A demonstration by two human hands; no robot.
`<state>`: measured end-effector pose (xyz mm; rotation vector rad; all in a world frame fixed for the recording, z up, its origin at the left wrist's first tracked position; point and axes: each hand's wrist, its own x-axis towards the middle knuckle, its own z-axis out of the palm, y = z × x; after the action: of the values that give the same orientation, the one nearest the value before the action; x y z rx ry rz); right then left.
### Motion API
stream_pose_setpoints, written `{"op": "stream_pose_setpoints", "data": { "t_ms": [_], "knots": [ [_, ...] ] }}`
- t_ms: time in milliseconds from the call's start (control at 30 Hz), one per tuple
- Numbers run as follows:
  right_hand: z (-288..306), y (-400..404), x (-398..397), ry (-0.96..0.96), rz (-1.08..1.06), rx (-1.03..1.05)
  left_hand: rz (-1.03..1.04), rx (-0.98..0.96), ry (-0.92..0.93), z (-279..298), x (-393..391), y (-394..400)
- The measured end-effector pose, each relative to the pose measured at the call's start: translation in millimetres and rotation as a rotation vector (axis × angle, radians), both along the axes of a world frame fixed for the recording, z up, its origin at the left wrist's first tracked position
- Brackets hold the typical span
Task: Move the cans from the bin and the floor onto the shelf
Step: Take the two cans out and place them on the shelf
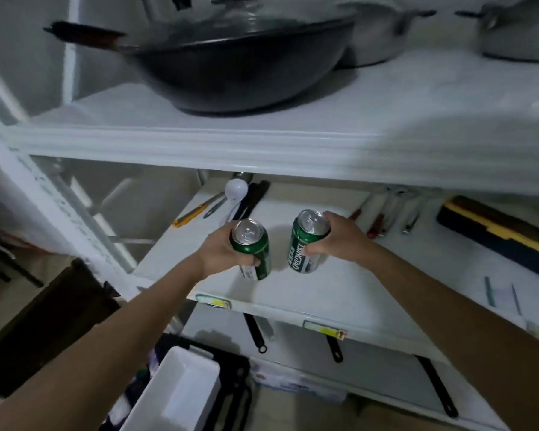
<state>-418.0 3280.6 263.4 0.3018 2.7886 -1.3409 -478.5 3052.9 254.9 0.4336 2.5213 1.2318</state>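
Two green cans are held upright over the white middle shelf (pixel 318 293). My left hand (pixel 221 251) wraps the left green can (pixel 253 248) from its left side. The right green can (pixel 307 244), with white lettering, is gripped by my right hand (pixel 339 237) from its right side. Both cans stand near the shelf's front left area, a short gap between them. Whether their bases touch the shelf surface is unclear. A white bin (pixel 175 396) sits on the floor at the bottom left, below my left forearm.
A black wok (pixel 237 66) and grey pots (pixel 517 32) sit on the top shelf. Behind the cans lie a light bulb (pixel 236 188), a yellow cutter (pixel 196 209), screwdrivers (pixel 377 225) and a black-yellow case (pixel 495 234). Pan handles (pixel 255 334) hang below.
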Motion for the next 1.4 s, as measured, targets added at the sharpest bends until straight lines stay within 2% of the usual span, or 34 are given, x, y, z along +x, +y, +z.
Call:
{"op": "stream_pose_setpoints", "data": {
  "t_ms": [233, 467, 900, 1200, 1400],
  "knots": [
    [-33.4, 108.9, 22.2, -0.059, -0.191, -0.026, -0.185, 0.015, -0.072, -30.8, -26.6, 126.5],
    [-88.8, 149.0, 17.5, -0.15, -0.359, -0.043, -0.234, -0.081, -0.114, -84.9, -58.4, 177.2],
    [-120.4, 76.6, -48.8, -0.153, -0.246, -0.029, -0.085, -0.108, -0.158, -116.6, -104.0, 103.9],
    [-133.5, 51.1, -63.5, -0.165, -0.183, 0.024, -0.17, -0.008, -0.263, -118.8, -114.0, 85.0],
    [-138.1, 47.7, -56.4, -0.152, -0.227, -0.087, -0.17, 0.015, -0.266, -120.7, -110.2, 82.6]
  ]
}}
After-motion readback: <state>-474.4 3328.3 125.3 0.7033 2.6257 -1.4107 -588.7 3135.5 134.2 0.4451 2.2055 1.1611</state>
